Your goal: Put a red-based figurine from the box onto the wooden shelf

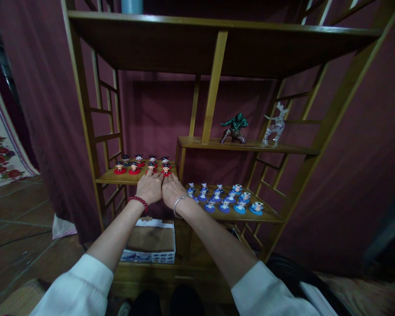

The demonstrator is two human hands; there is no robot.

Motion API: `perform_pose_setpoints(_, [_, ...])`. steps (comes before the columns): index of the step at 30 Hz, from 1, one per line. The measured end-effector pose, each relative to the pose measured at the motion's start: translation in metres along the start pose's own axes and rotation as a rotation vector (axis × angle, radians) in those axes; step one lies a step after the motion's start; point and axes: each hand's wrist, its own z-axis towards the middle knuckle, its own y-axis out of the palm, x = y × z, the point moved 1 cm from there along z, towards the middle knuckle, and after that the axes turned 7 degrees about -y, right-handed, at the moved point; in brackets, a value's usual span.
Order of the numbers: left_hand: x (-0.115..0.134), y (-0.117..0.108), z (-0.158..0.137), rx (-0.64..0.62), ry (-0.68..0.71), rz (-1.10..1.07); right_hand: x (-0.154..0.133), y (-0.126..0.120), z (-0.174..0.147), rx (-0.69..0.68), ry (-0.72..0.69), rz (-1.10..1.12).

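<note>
My left hand (pixel 149 188) and my right hand (pixel 173 190) reach side by side to the front edge of the left shelf (pixel 108 177), backs up, nearly touching each other. My left fingers are curled at the base of a small red-based figurine (pixel 151 166). The fingers of my right hand close on the base of a neighbouring red figurine (pixel 166 168); the fingertips are partly hidden. Both figurines stand upright. Beside them in two rows are several similar dark-haired figurines (pixel 134 167). A red bead bracelet circles my left wrist, a silver bangle my right.
Several blue and purple figurines (pixel 224 204) stand on the lower right shelf. Above them are a green crouching statuette (pixel 236 128) and a clear deer figure (pixel 275 126). An open cardboard box (pixel 148 256) sits below my hands. A wooden post (pixel 213 87) divides the cabinet.
</note>
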Motion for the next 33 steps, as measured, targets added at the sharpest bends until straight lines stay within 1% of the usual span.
perform_pose_setpoints(5, [0.002, 0.004, -0.010, 0.058, -0.056, -0.020, 0.001, 0.004, -0.001, 0.044, -0.007, 0.014])
perform_pose_setpoints(10, [0.003, 0.008, -0.018, 0.124, -0.048, -0.038, 0.002, 0.007, -0.001, 0.072, -0.016, 0.016])
perform_pose_setpoints(16, [-0.001, 0.011, -0.018, 0.127, -0.022, -0.047, 0.000, 0.010, 0.001, 0.059, -0.014, -0.039])
perform_pose_setpoints(25, [-0.001, 0.005, -0.015, 0.091, -0.020, -0.061, 0.000, 0.012, 0.001, 0.053, 0.007, -0.014])
perform_pose_setpoints(33, [-0.001, 0.009, -0.022, 0.137, -0.055, -0.081, 0.002, 0.015, 0.001, 0.060, 0.005, 0.007])
